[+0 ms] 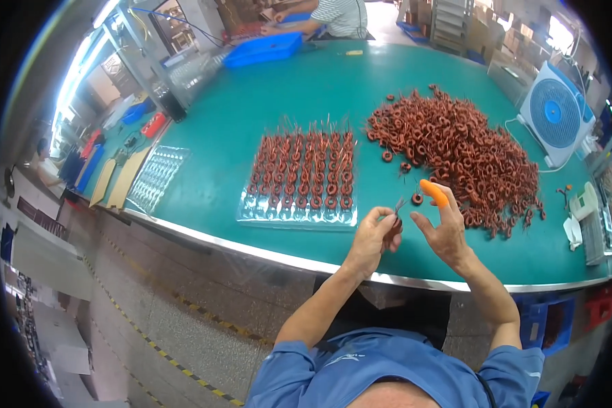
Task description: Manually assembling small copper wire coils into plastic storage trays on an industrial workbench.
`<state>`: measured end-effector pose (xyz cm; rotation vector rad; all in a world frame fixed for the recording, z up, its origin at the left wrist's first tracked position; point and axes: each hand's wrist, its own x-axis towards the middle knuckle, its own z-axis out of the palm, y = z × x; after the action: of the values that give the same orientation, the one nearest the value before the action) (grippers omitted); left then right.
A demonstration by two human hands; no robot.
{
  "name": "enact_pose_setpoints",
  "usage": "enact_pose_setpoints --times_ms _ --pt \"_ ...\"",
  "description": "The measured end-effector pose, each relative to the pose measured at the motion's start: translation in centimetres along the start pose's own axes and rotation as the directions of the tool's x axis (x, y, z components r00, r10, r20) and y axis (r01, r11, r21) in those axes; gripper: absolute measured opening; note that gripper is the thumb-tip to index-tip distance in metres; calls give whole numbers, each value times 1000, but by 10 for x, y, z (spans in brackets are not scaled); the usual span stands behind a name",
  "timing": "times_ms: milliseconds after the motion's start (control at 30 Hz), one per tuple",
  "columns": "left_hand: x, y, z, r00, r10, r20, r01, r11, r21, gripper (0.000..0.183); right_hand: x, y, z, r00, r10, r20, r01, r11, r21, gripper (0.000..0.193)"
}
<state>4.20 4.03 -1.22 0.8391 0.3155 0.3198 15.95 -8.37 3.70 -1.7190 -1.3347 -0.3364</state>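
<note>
My left hand (374,234) is closed on a small copper-wound ring coil (397,221), its thin wire leads pointing up. To its right, my right hand (447,228) has its fingers apart and holds nothing that I can see; an orange finger cot (434,194) covers one finger. A loose coil (417,198) lies on the table just left of that finger. Left of my hands sits a clear plastic tray (292,212), filled with rows of coils (302,170) except along its near edge. A large heap of reddish-brown coils (462,149) spreads beyond and right of my right hand.
The green table (319,81) carries a blue bin (262,51) at the far left and a blue fan (553,112) at the right. Another clear tray (160,173) lies by the left edge. Across the table sits a person (340,17). Blue crates (547,323) stand below at right.
</note>
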Motion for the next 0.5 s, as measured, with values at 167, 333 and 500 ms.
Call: enact_pose_setpoints --times_ms 167,333,500 --pt "-8 8 6 977 -177 118 181 983 -20 16 2 7 -5 976 62 210 -108 971 212 30" --pt "-18 3 11 982 -112 150 116 993 -13 27 -6 6 -4 868 379 320 -482 796 365 20" --pt "-23 -4 7 982 132 134 -163 953 255 38 -11 5 6 785 446 430 -617 620 484 20"
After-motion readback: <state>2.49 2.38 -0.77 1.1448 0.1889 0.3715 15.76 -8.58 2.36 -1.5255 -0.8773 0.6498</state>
